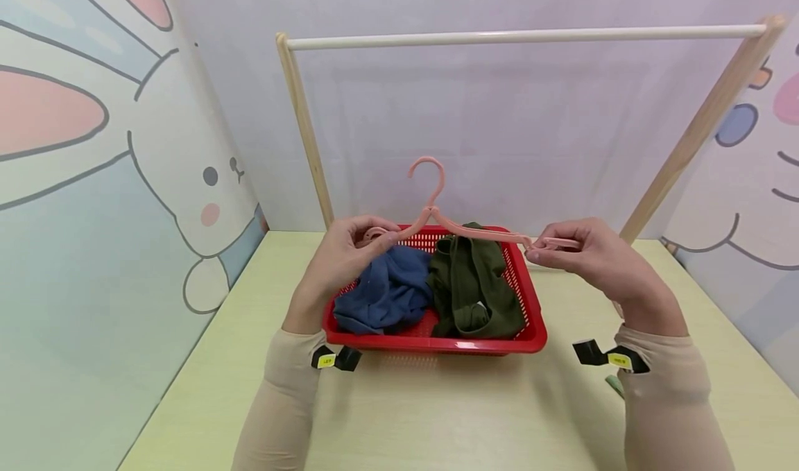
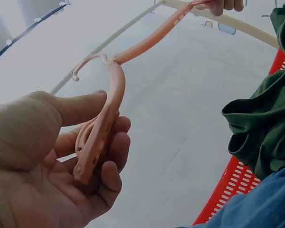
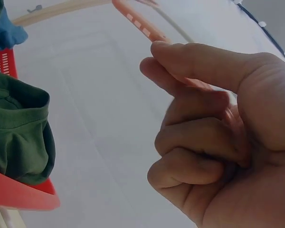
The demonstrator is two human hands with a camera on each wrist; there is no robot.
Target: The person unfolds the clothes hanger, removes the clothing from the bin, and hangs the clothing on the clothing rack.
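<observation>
Pink hanger (image 1: pixel 480 233) spans both hands (image 1: pixel 342 254) (image 1: pixel 600 259); they angle inward, gripping its ends.

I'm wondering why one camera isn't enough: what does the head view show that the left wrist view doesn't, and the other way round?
Only the head view: the table, both sleeves and the black wrist devices.

Only the left wrist view: a dark strip with pale spots, top left.

Both: the hanger, held by the left hand and right hand; the basket; blue cloth; green cloth; and the rack.
</observation>
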